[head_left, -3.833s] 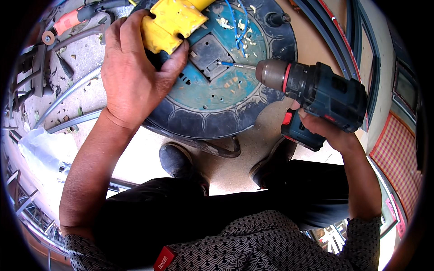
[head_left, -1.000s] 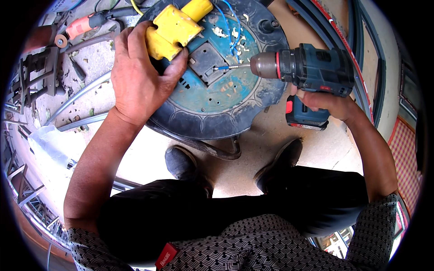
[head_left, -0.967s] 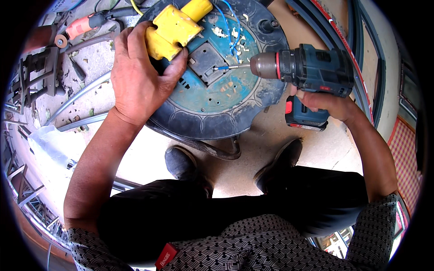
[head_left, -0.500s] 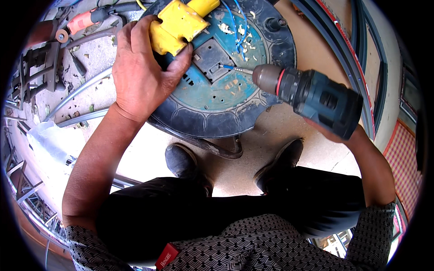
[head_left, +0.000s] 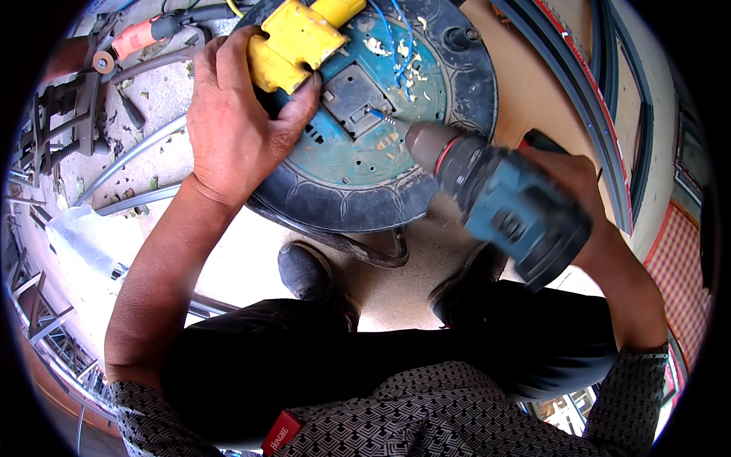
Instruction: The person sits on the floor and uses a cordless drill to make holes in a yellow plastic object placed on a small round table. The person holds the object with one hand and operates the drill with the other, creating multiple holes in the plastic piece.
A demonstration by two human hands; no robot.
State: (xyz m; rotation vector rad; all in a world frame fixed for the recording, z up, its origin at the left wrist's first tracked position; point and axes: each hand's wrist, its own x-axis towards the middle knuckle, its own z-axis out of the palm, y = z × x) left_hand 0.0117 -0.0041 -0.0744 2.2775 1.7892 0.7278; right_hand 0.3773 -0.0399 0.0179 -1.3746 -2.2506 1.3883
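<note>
My left hand [head_left: 236,114] is closed round a yellow, scuffed plastic housing [head_left: 297,42], thumb on its near side, fingers partly hidden behind it. The housing sits over a round, black-rimmed, blue-green disc, like a cable reel's side [head_left: 335,206]. My right hand [head_left: 571,183] grips a blue-black cordless drill [head_left: 506,206], its fingers mostly hidden by the tool. From the chuck a thin bit with a blue tip [head_left: 378,115] points left to a small slot in the disc's square, dark centre plate [head_left: 346,95]. Whether the tip touches the plate I cannot tell.
Loose blue wires [head_left: 403,57] and pale crumbs lie on the disc's far right. An orange power tool [head_left: 145,34] lies far left on a littered floor, near metal rods [head_left: 137,145]. Dark frame profiles [head_left: 586,91] stand along the right. My shoes [head_left: 304,270] are below the disc.
The drill's rear has swung toward me and left, so the drill slants more and my right hand shows more. The bit tip stays near the same slot. My left hand has barely moved.
</note>
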